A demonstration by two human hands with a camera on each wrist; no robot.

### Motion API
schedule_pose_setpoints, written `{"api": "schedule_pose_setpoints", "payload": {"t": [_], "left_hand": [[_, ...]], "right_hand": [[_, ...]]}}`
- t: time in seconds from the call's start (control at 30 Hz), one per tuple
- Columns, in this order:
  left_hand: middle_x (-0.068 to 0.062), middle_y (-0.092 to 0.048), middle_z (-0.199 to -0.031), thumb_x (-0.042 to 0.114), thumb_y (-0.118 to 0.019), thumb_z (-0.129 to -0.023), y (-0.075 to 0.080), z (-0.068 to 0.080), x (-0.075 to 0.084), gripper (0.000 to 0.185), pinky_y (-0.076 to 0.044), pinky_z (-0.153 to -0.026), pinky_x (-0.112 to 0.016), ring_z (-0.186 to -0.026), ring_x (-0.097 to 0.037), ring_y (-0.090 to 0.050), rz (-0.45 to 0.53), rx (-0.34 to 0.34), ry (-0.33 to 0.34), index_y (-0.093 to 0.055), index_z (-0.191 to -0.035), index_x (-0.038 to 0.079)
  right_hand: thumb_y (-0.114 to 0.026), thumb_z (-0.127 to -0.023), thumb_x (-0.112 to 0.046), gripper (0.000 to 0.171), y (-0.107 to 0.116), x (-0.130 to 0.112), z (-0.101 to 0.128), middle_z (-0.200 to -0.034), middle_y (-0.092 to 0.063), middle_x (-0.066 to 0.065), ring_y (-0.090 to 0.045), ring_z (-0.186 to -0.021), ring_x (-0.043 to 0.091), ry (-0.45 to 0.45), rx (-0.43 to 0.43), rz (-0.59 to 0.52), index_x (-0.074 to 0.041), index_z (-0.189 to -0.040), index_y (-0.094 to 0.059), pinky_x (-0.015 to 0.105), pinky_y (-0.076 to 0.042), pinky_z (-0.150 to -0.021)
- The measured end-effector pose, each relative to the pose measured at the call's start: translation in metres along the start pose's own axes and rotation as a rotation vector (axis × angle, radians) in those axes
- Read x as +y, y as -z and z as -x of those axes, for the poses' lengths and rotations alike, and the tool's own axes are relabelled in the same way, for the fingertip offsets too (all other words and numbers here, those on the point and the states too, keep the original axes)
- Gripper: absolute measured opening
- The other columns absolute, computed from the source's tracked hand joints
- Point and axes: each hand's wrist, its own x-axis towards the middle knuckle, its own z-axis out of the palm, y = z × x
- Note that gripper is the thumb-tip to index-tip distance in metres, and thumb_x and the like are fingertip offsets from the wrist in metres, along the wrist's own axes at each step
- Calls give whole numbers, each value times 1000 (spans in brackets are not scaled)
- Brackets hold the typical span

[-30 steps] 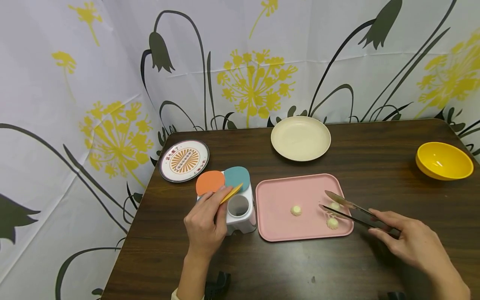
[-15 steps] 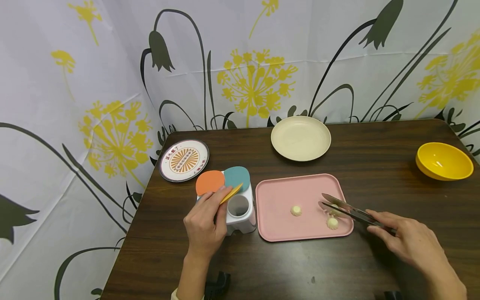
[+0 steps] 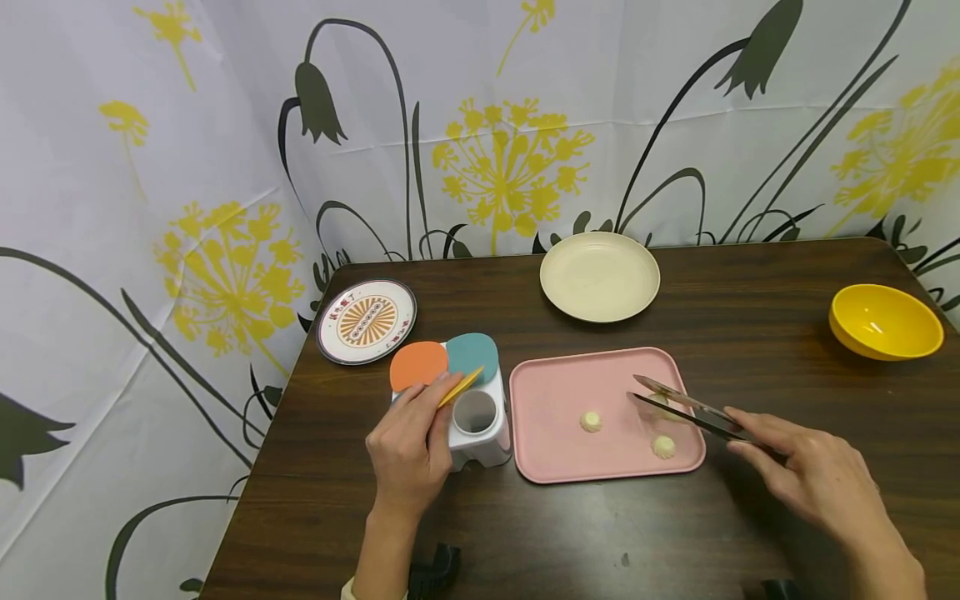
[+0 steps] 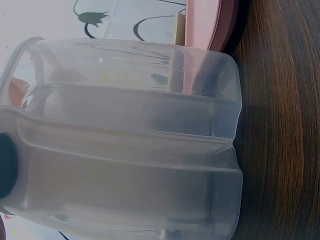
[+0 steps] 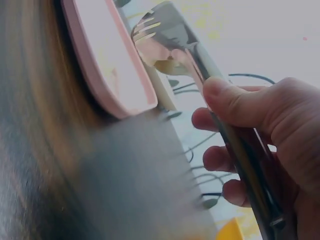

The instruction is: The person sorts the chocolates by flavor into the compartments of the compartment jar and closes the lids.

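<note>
In the head view my left hand [image 3: 411,446] pinches a tilted yellow lid [image 3: 461,386] of a compartmented container [image 3: 483,450]. The round compartment in front of that lid lies uncovered. My right hand [image 3: 813,467] holds metal tongs [image 3: 693,412] over the right part of a pink tray [image 3: 558,454]. One small pale dollop-like piece [image 3: 660,405] shows between the tong arms, partly hidden; whether they grip it I cannot tell. Two more pieces lie on the tray, one near the middle [image 3: 591,422] and one at the right front [image 3: 663,447]. Slotted tong tips [image 5: 150,32] appear in the right wrist view.
The container also has an orange lid [image 3: 418,364] and a teal lid [image 3: 474,357]. A patterned plate [image 3: 367,322] lies at the back left, a cream plate [image 3: 600,277] behind the tray. A yellow bowl [image 3: 885,322] stands at the far right of the dark wooden table [image 3: 555,533].
The tong arms have come closer together. The tongs and my right hand have shifted slightly left and away from me. My left hand and the yellow lid have stayed in place.
</note>
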Motion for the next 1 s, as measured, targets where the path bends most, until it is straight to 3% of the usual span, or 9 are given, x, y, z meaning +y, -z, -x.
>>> {"api": "schedule_pose_setpoints", "payload": {"t": [0.17, 0.27, 0.4, 0.53, 0.83, 1.0], "left_hand": [[-7, -73, -107, 17, -53, -100, 1, 1, 0, 27, -55, -85, -45, -95, -22, -71, -2, -3, 8, -70, -118, 7], [-7, -73, -108, 17, -53, -100, 1, 1, 0, 27, -55, -85, -44, -95, -22, -71, -3, -5, 10, -70, -118, 7], [-7, -73, -108, 16, -52, -100, 1, 1, 0, 27, -55, -86, -45, -95, -22, -71, -6, -7, 12, -70, -119, 7], [-7, -73, -109, 16, -51, -100, 2, 1, 1, 28, -54, -86, -45, -96, -22, -71, -6, -15, 19, -69, -119, 6], [-7, -73, -109, 15, -52, -100, 2, 0, 1, 28, -54, -87, -46, -96, -23, -71, -7, -24, 29, -69, -120, 6], [-7, -73, -110, 15, -52, -100, 2, 0, 1, 28, -54, -86, -46, -92, -23, -72, -9, -10, 14, -68, -121, 6]], "right_hand": [[-87, -61, -9, 60, 0, -11, -10, -101, -74, 2, -38, -51, -3, 100, 62, -50, -19, -119, -73, 16, -27, -45], [-86, -63, -11, 58, -1, -19, -16, -103, -74, 2, -53, -55, 1, 144, 84, -76, -18, -119, -73, 17, -35, -47], [-77, -83, -35, 39, -5, -33, -26, -104, -74, -1, -69, -74, 9, 214, 136, -113, -16, -117, -74, 20, -47, -56], [-57, -96, -50, 45, -9, -53, -39, -101, -74, -2, -68, -76, 8, 293, 190, -182, -13, -114, -76, 17, -47, -61], [-60, -97, -40, 39, -12, -102, -65, -98, -74, 2, -67, -76, 10, 450, 254, -279, -7, -112, -75, 20, -46, -58], [-59, -98, -36, 35, -17, -124, -74, -97, -74, 2, -69, -79, 14, 510, 268, -304, -7, -111, -75, 27, -52, -65]]}}
